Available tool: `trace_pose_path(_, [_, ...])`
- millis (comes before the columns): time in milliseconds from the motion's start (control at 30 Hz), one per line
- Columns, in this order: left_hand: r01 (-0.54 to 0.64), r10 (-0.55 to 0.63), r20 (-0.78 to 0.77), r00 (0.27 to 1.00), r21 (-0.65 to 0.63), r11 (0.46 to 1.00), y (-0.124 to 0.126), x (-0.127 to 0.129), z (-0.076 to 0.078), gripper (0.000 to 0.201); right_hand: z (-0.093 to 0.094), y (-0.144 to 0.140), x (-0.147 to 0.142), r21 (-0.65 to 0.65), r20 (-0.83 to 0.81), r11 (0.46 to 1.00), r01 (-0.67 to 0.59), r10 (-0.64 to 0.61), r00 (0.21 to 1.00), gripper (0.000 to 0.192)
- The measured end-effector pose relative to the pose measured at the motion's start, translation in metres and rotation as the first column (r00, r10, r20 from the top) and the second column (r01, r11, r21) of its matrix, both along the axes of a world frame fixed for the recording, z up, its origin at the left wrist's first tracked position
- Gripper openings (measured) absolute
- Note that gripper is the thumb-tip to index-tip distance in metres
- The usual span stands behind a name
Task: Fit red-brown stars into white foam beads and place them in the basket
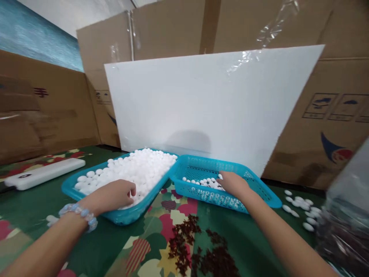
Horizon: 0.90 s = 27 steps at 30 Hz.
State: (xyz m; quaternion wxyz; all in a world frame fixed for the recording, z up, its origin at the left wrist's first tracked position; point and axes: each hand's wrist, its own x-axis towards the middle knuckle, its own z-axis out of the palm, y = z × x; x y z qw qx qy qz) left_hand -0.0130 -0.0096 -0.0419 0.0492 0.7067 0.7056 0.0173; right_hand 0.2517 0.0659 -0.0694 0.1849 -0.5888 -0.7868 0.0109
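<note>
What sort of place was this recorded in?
Probably a makeshift tabletop workstation: blue baskets of small white pieces on a patterned tablecloth, with cardboard and a white panel behind.

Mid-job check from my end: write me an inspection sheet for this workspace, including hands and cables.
Surface: green patterned cover.
Job's things: blue tray heaped with white pieces; blue perforated basket beside it, holding fewer.
Clutter: dark red bits in front; loose white pieces at right, beside a clear bag; white device at left.
Hands: left curled at the tray's near right side, grip unclear; right in the basket, a white piece at its fingertips.
Cables: dark cord at the device's left end.
Surroundings: white board, cardboard behind and left.
</note>
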Motion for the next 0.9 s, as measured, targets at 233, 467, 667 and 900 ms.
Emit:
trace_pose_path(233, [-0.133,0.134,-0.002,0.991,0.074,0.988,-0.035,0.005,-0.003,0.017,0.014,-0.048,-0.017,-0.127,0.131,0.955,-0.267,0.283,0.950,0.015])
trace_pose_path(467, [-0.134,0.136,-0.025,0.990,0.049,0.990,-0.050,-0.004,0.012,0.018,0.006,-0.078,-0.035,-0.418,0.168,0.718,-0.557,0.663,0.729,0.030])
trace_pose_path(667, [-0.293,0.304,-0.144,0.942,0.096,0.951,0.012,-0.035,0.045,0.031,0.000,-0.071,-0.036,-0.404,0.207,0.742,-0.535,0.644,0.737,0.031])
trace_pose_path(900, [-0.294,0.294,-0.056,0.954,0.013,0.956,0.026,-0.061,0.021,0.024,-0.026,-0.050,-0.037,-0.106,0.314,0.687,-0.718,0.709,0.632,0.018])
